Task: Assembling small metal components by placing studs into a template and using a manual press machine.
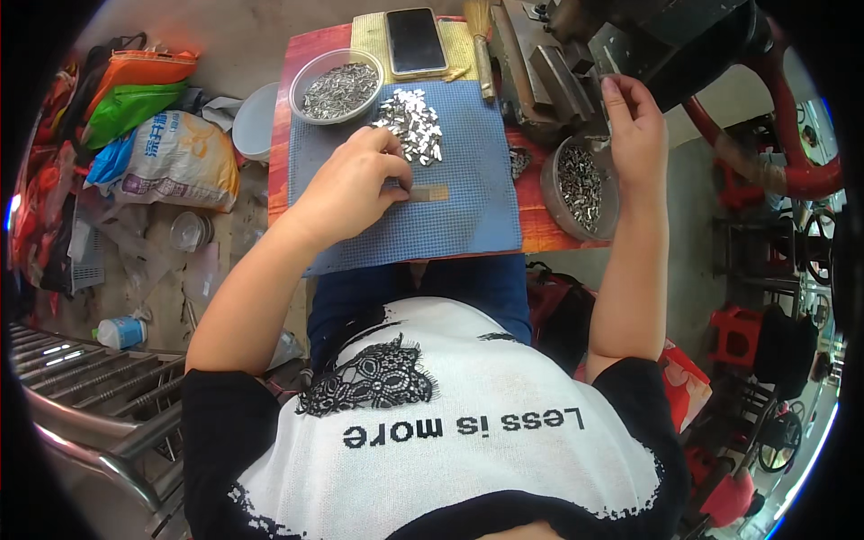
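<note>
My left hand [364, 180] is over the blue ribbed mat [477, 211], its fingers curled and pinched at the left end of a small flat brownish strip [429, 193]. Just beyond those fingers lies a loose pile of short silvery-white metal pieces [412, 126]. My right hand [637, 126] is raised at the dark metal machine [666, 40], above a clear round bowl [551, 191] of small dark metal pieces [579, 187]. Its thumb and forefinger come together near a thin edge of the machine; what they grip is too small to make out.
A white bowl [295, 101] of thin metal pins stands at the mat's far left. Behind the pile, a phone [416, 41] lies on a yellow cloth, with a straw brush [481, 45] beside it. Bags [184, 162] crowd the left floor; a metal rack [99, 396] stands nearer. A red frame [792, 175] curves at right.
</note>
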The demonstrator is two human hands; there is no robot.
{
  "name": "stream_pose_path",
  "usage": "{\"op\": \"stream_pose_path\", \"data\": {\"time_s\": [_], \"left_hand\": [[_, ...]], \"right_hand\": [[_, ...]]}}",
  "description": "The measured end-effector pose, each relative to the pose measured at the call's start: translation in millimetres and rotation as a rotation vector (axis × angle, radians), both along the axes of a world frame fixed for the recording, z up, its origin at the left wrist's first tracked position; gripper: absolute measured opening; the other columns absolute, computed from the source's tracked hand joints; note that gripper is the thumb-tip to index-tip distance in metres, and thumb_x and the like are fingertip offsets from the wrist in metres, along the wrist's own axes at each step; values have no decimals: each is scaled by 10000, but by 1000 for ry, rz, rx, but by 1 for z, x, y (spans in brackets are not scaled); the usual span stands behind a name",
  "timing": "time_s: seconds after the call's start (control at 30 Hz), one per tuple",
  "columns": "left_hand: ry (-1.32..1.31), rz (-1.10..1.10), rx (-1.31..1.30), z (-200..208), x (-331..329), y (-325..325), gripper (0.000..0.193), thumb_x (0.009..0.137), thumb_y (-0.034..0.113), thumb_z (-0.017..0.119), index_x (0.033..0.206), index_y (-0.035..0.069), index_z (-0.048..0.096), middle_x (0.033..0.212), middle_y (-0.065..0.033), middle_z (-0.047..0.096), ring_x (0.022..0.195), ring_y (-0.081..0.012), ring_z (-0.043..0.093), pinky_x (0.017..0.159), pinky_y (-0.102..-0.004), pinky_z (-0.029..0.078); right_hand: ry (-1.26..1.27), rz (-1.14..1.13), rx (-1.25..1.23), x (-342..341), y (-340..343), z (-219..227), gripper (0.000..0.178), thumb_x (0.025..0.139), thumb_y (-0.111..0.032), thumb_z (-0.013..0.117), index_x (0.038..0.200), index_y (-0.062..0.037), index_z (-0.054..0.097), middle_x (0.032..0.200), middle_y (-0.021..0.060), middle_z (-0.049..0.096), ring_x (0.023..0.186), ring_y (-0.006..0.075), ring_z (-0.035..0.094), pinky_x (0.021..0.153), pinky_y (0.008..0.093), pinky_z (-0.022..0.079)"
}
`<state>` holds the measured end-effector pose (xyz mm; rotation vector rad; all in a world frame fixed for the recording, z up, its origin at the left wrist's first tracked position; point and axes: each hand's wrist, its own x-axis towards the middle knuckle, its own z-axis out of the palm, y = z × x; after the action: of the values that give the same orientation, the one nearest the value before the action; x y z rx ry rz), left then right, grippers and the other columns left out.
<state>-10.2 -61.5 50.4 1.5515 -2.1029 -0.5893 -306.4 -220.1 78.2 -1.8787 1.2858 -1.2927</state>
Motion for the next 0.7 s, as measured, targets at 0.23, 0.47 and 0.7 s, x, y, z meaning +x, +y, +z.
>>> {"op": "stream_pose_path", "data": {"time_s": [0.23,0.47,0.7], "left_hand": [[-114,-58,3,-5,-1,-4,115,808,23,723,910,10,672,1054,-126,588,1060,-332,553,920,-405,471],[356,8,-121,35,-47,-58,128,889,26,657,999,-25,616,880,-175,664,840,-306,646,781,-376,509],[400,78,-175,40,-78,-119,130,923,68,663,1017,-22,667,831,-73,671,761,-142,576,716,-282,478]], "right_hand": [[-70,-2,-2,-6,24,5,254,957,-230,698,1062,1,685,919,38,707,850,107,633,791,261,497],[-128,-56,38,-20,39,-2,187,955,-189,691,1017,-12,695,890,34,698,814,97,628,760,254,495],[-143,-86,35,-40,51,-7,169,940,-154,705,1019,-6,692,883,17,691,800,77,612,748,239,485]]}}
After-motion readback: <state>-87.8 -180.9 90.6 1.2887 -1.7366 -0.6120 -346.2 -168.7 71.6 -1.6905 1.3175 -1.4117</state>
